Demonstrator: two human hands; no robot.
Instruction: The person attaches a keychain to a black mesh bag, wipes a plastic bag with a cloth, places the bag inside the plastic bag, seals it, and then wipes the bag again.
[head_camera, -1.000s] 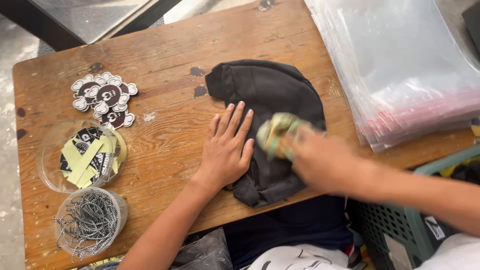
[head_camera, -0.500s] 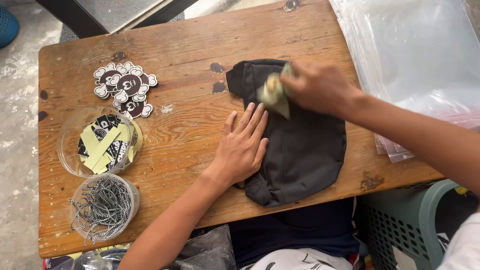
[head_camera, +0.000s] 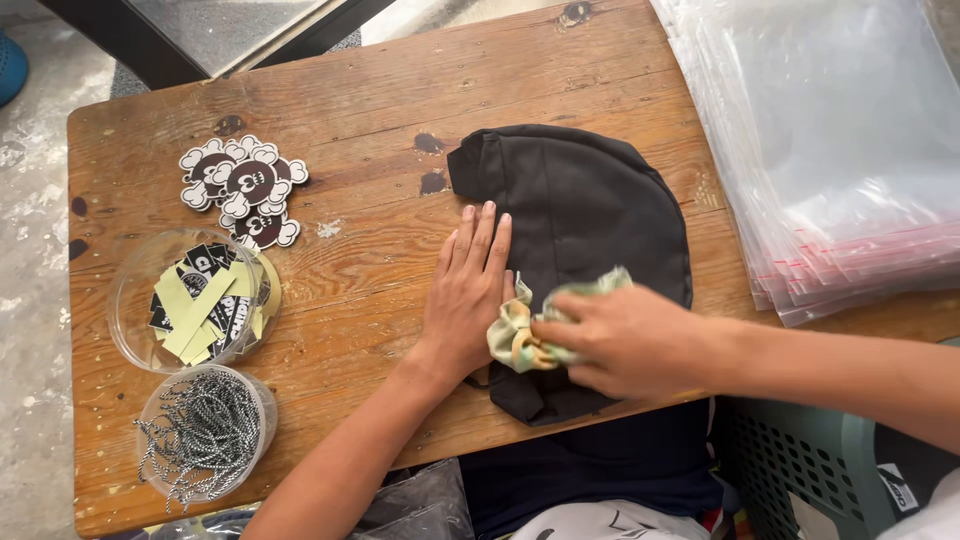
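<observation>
Your left hand lies flat, fingers together, at the black cloth's nine o'clock edge. Your right hand clamps the rag at six o'clock. Loose pressure risks bunching.

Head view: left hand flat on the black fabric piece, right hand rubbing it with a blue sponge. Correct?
Not quite. The right hand holds a crumpled green-and-yellow cloth, not a blue sponge. The head view shows it. The left hand does lie flat at the edge of the black fabric piece.
</observation>
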